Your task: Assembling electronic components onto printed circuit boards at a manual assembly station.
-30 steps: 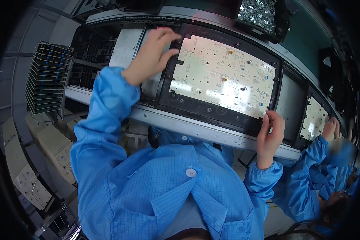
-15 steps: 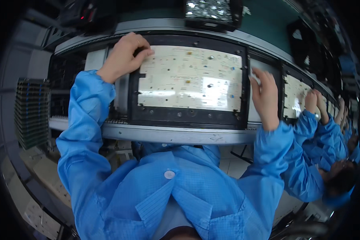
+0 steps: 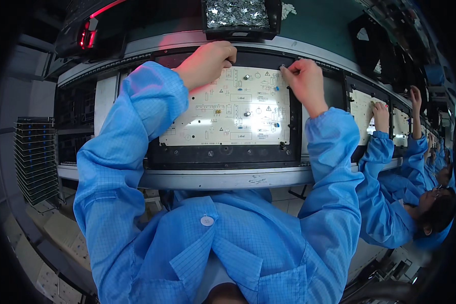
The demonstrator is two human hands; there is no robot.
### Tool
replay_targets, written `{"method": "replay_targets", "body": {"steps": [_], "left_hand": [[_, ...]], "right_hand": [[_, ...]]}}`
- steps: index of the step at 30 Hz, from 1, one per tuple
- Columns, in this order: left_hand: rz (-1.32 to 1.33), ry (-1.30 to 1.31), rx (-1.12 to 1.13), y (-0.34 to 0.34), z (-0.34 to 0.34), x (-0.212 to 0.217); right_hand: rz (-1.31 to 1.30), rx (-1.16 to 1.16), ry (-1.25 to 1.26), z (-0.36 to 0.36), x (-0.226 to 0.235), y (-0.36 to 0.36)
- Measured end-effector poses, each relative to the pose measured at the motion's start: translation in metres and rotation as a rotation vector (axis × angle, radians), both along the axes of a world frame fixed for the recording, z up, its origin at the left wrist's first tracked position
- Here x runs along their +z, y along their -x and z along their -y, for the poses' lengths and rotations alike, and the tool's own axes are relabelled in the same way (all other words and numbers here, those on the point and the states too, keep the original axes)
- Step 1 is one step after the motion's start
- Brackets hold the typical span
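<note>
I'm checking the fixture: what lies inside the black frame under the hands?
A cream circuit board bearing small components. The left hand and sleeve cover its upper-left part; what lies beneath is hidden.

1. The left hand (image 3: 207, 63) covers the upper left of the circuit board (image 3: 207, 126); its fingertips are mostly hidden.
2. The left sleeve (image 3: 149, 104) hides most of the board's left edge.
3. Whatever the right hand (image 3: 307, 83) may pinch at the upper right corner is too small to tell.
4. The top edge cuts off the black box (image 3: 274, 20); its shiny pieces (image 3: 235, 12) blend together.
5. Distant workers (image 3: 441, 152) blur toward the right rim.
</note>
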State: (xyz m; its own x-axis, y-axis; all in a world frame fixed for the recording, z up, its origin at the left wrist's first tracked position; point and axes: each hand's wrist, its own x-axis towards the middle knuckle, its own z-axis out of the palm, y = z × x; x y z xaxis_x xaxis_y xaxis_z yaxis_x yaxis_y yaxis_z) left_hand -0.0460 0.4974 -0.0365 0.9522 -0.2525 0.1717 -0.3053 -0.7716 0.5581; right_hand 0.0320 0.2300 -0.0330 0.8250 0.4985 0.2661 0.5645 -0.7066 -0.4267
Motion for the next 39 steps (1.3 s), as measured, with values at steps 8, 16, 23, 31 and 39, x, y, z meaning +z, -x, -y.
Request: {"method": "replay_targets", "body": {"steps": [8, 16, 23, 31, 39], "left_hand": [[0.037, 0.049, -0.220, 0.000, -0.014, 0.001], [0.166, -0.039, 0.067, 0.077, 0.000, 0.052], [0.077, 0.099, 0.388, 0.210, -0.004, 0.059], [0.012, 0.298, 0.784, 0.285, -0.030, 0.016], [-0.206, 0.406, 0.753, 0.272, -0.017, 0.004]], "right_hand": [[-0.064, 0.021, 0.092, 0.001, 0.029, -0.004], [0.358, 0.492, -0.122, -0.125, 0.054, -0.046], [-0.154, 0.415, 0.011, -0.168, 0.029, -0.091], [-0.120, 0.313, -0.189, -0.162, 0.039, -0.084], [-0.501, 0.311, -0.248, -0.103, 0.076, 0.002]]}}
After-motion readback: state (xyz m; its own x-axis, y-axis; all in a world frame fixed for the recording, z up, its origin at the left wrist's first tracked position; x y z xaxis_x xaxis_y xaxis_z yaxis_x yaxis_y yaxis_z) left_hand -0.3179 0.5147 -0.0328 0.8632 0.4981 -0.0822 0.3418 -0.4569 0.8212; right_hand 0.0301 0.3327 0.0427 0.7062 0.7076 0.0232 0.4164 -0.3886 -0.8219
